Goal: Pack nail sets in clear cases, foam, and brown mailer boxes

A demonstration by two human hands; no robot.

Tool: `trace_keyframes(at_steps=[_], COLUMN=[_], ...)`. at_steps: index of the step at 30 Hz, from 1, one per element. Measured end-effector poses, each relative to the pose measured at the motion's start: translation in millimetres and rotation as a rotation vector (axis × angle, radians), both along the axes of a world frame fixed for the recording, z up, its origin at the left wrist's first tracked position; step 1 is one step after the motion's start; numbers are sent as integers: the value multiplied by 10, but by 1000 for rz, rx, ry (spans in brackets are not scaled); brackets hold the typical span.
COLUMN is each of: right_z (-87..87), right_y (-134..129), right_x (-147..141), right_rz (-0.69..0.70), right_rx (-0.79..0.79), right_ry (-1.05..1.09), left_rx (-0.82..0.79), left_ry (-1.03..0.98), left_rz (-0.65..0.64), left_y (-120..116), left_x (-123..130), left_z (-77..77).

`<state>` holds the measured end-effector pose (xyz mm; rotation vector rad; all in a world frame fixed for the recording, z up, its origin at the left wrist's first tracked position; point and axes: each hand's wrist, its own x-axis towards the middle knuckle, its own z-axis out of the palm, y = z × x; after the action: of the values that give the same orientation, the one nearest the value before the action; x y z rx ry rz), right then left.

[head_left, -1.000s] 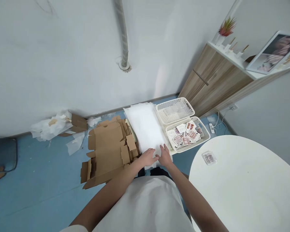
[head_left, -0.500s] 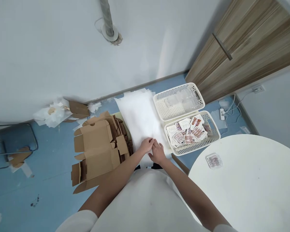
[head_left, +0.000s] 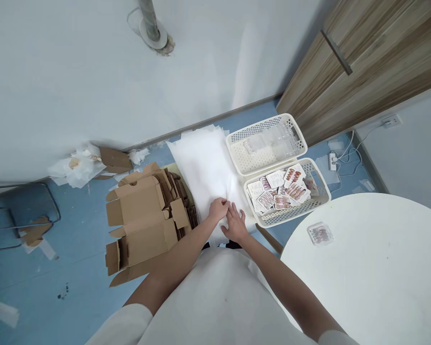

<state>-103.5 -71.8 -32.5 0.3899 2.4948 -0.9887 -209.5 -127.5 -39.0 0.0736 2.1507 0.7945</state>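
Note:
A stack of thin white sheets (head_left: 204, 158) lies in front of me, its far edges ragged and a crease running up from my fingertips. My left hand (head_left: 219, 209) is closed in a pinch at the top sheet near the stack's close end. Right beside it, my right hand (head_left: 236, 225) rests on the sheets with fingers spread, its fingertips close to the left ones. What lies exactly between the left fingertips is too small to see clearly.
Flattened cardboard boxes (head_left: 140, 215) are piled at left. On the right, one white basket (head_left: 253, 171) holds clear plastic cases; another basket (head_left: 290, 218) holds cards of press-on nails (head_left: 297, 191). A clear case (head_left: 320, 234) sits on a round white table (head_left: 373, 287).
My right fingers have spread a little more on the sheet, and a crease shows more clearly above the hands. The whole view has shifted slightly with my head.

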Motion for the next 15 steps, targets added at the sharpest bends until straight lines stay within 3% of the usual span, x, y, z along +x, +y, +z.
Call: trace_keyframes(at_steps=[5,9,15], right_z=[78,134,212], right_y=[63,78,121], right_x=[20,40,-83], right_rz=[46,-295,-718], right_rx=[-15,-34,-420], right_ry=[122,196,147], left_rx=[28,121,232], left_ry=[-22,-41,-23], left_rz=[51,84,100], left_y=[-78,-168,-344], left_x=[-24,-29,-58], left_z=[-76,0,230])
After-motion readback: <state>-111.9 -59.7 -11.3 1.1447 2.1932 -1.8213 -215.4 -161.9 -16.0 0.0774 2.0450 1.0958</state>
